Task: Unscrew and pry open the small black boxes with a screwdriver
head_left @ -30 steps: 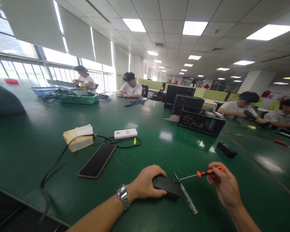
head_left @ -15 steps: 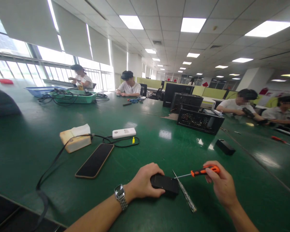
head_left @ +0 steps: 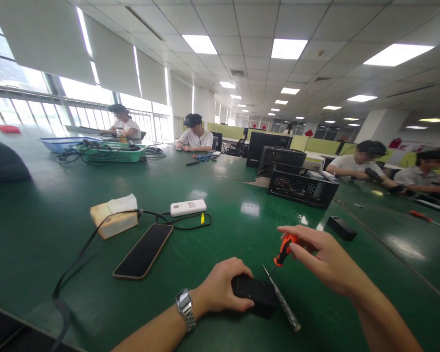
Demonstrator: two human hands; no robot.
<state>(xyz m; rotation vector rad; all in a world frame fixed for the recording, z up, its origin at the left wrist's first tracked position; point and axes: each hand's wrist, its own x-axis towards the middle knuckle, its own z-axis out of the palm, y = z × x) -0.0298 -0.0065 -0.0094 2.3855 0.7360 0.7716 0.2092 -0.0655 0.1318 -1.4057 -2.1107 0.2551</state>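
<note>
Black plastic box (head_left: 255,293) sits right under the left hand (head_left: 223,287), flat on the green table (head_left: 40,234). That hand is clamped over the box's left end, fingers curled across the top and thumb along the near side, with the wristwatch (head_left: 186,303) just behind it on the wrist. The box's long axis runs sideways, from the left palm out toward the right hand (head_left: 324,261), so the free end is the one poking out on the right-hand side. The right hand floats above and a bit beyond that free end. It's pinching the orange-and-black handle of a screwdriver (head_left: 283,250) between thumb and fingers, with the index finger stretched out straight. The driver is tipped steeply, handle up and the thin shaft slanting down and to the left at the box's far right corner. I can't tell whether the tip is actually touching the box, since the shaft is too thin to follow. So the left hand is the one in contact, and the right one is close but apart. A metal strip (head_left: 284,305) lies on the table against the box's right end, running from far to near under the right hand. A phone (head_left: 143,252) lies face up well off to the left of the left hand.
</note>
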